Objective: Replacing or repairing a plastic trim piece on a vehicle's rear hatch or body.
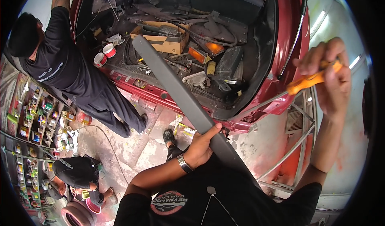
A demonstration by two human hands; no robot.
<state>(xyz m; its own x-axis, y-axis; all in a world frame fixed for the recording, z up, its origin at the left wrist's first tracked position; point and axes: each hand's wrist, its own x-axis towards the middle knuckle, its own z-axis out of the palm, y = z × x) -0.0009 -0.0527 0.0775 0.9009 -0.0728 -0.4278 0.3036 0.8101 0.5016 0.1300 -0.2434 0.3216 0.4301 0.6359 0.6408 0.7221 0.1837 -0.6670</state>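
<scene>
gripping a long, narrow, matte dark-grey panel (pixel 180 97) in the left hand (pixel 199 150); clasping an orange-handled, long-shafted metal tool (pixel 304 83) in the right hand (pixel 329 71).

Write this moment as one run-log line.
left grip: holding long grey trim panel | right grip: around orange-handled screwdriver | nearby: open red vehicle, cardboard box inside

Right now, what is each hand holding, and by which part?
Left hand: grey panel, by its left edge. Right hand: orange-handled tool, by the handle.
</scene>
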